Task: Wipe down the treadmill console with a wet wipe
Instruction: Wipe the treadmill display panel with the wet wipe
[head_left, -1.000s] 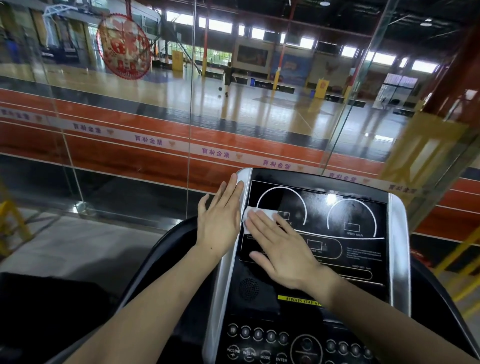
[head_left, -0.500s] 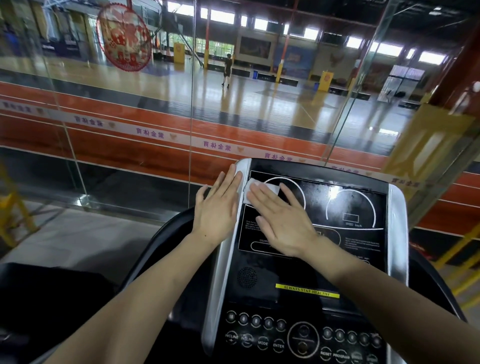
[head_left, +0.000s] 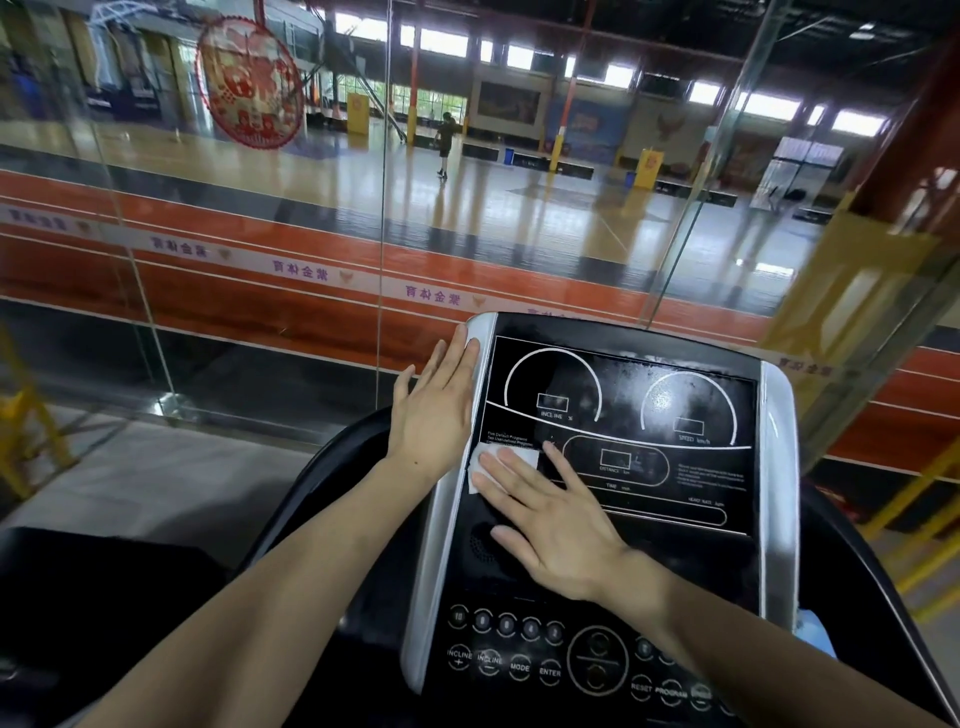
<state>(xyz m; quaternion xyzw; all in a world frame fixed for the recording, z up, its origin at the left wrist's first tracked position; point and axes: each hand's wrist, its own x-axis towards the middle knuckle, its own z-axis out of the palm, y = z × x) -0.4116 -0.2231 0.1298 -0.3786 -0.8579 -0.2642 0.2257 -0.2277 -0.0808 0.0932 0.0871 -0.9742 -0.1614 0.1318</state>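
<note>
Since 0.5 s ago the right hand (head_left: 550, 525), fingers flat, slid the wet wipe (head_left: 501, 465) from the top-left corner of the console (head_left: 623, 467) down to mid-left, while left hand (head_left: 436, 410) rests flat on the silver side trim (head_left: 462, 467), so approx. the left strip is wiped, btns not yet.

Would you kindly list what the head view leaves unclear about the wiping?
- White wet wipe: mostly hidden under the flat right hand.
- Black glossy treadmill console: small print too fine; bottom buttons cut off by the frame edge.
- Left hand: its palm contact on the silver edge is hidden.
</note>
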